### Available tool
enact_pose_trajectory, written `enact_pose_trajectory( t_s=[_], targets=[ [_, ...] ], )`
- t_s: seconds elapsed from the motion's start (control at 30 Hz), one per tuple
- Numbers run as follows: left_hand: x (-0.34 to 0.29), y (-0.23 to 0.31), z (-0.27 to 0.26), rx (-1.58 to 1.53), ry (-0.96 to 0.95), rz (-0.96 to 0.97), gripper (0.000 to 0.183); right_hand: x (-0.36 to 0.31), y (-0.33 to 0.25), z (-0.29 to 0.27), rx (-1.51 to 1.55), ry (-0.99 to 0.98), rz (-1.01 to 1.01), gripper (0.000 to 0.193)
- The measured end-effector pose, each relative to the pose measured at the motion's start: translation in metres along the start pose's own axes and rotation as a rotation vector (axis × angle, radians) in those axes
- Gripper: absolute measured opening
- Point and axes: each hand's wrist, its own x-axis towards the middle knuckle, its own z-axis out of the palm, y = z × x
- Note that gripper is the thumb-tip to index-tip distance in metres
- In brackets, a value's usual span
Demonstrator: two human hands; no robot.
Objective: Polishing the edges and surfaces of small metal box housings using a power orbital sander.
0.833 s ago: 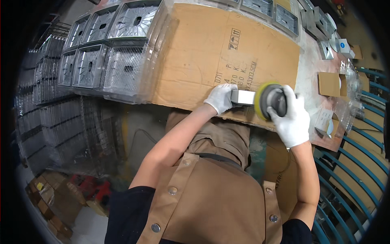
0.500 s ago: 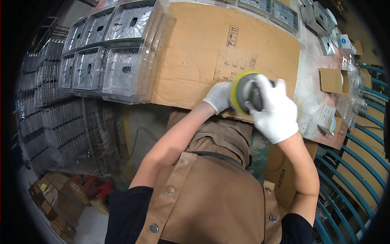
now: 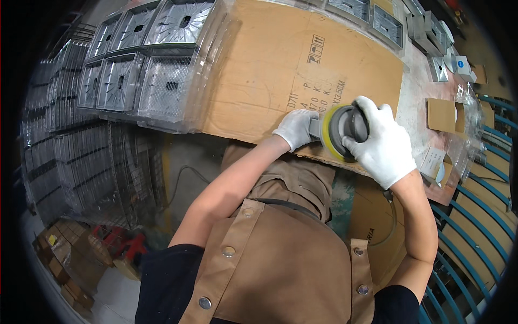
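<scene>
In my white-gloved right hand [image 3: 384,146] is a round palm sander [image 3: 356,125], dark grey with a yellow pad, tilted on its side with the pad facing left. Its hose runs down past my right wrist. My left hand [image 3: 294,129], gloved too, closes around a small grey metal piece [image 3: 314,128] that shows just left of the pad. Most of that piece is hidden by the glove and the sander, and I cannot tell whether the pad touches it. Both hands are over the near edge of a cardboard sheet [image 3: 259,70] covering the bench.
Stacked clear plastic trays [image 3: 167,89] with square metal parts stand at the left. More square metal parts [image 3: 387,27] lie at the far right, near an open small carton [image 3: 441,114]. Blue curved bars [image 3: 475,232] stand right of the bench, and a cardboard box [image 3: 372,216] sits below.
The sander has moved slightly right with my right hand, uncovering the grey piece in my left hand. Its hose now shows below my right wrist. The view has shifted slightly.
</scene>
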Motion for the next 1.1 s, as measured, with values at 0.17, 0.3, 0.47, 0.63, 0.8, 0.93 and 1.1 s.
enact_pose_trajectory(
  t_s=[0.17, 0.3, 0.47, 0.63, 0.8, 0.93, 1.1],
  targets=[
    [-0.005, 0.000, -0.001, -0.023, 0.063, 0.020, 0.027, 0.005, 0.006, -0.003, -0.039, -0.014, -0.048, 0.061],
    [-0.006, -0.003, 0.002, 0.029, 0.124, 0.058, 0.025, 0.005, 0.004, -0.007, -0.063, -0.004, -0.046, 0.057],
    [0.003, -0.011, 0.013, -0.038, 0.060, 0.054, 0.028, 0.017, -0.020, -0.008, -0.093, -0.070, -0.099, 0.053],
    [-0.004, 0.000, 0.000, -0.011, 0.054, 0.023, 0.025, 0.014, -0.002, -0.009, -0.094, -0.077, -0.018, 0.064],
    [-0.003, -0.002, 0.002, -0.093, 0.079, 0.031, 0.028, 0.019, -0.015, -0.010, -0.118, -0.085, -0.049, 0.056],
    [-0.001, -0.003, 0.006, -0.054, 0.120, 0.058, 0.029, 0.023, -0.008, -0.010, -0.106, -0.039, -0.100, 0.050],
    [-0.005, -0.004, 0.005, -0.026, 0.099, 0.024, 0.030, 0.026, -0.007, -0.010, -0.110, -0.060, -0.057, 0.049]
  ],
)
